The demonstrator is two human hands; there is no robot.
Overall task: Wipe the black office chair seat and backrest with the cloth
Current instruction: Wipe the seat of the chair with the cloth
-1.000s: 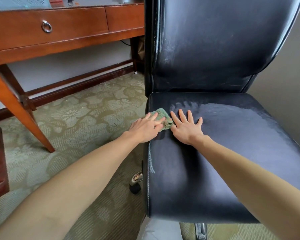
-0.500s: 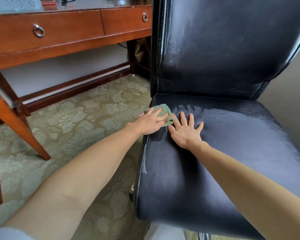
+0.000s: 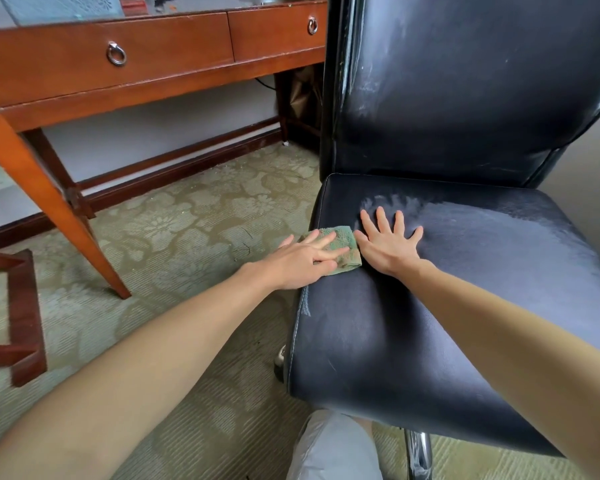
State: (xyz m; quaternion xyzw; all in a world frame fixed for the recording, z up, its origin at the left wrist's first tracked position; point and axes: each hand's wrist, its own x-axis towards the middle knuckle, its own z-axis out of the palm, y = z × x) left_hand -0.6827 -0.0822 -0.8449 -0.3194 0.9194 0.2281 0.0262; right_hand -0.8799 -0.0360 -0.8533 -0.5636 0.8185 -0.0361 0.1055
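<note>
Green terry cloth, folded small, lies on the black seat at its left edge, centre of the frame, well short of the backrest.

Head view, compared with half a second ago: the cloth and the left hand have shifted a little toward the seat's front. The cloth was then level with the fingertips of the right hand; it is now level with that hand's thumb and palm. The right hand has kept its place on the seat. The wooden surface in the upper left shows more of its second drawer than before.

Cloth relative to the hands: the left hand lies on top of it, fingers straight and slightly apart, pressing it flat. The fingertips reach to about its middle, and its right portion shows beyond them. The right hand lies palm down on the bare seat just right of the cloth, fingers spread wide and holding nothing. Its thumb is at the cloth's right edge; contact cannot be confirmed.

Seat condition: a pale, dusty film covers the area right of the right hand, and the front left portion is darker. Pale smears mark the left part of the backrest.

Patterned carpet lies beneath. A knee in grey fabric is at the bottom centre.
</note>
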